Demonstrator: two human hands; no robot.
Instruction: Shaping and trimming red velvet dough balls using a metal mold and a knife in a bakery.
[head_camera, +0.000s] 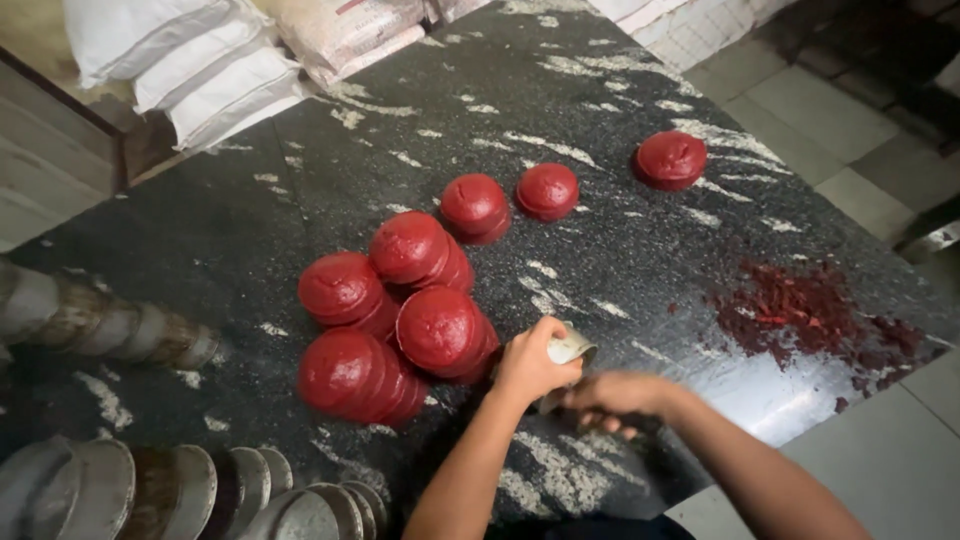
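Left hand (532, 362) around tilted (mouth rightward) metal bowl (568, 350)

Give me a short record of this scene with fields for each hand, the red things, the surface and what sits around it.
left hand: shut on metal cup, tilted
right hand: beside the cup's lower end; grip unclear
red domes: moulded mounds, clustered and overlapping; three more apart
surface: dark speckled stone slab
red crumbs: scattered at right
metal moulds: rows at left
sacks: white, stacked beyond
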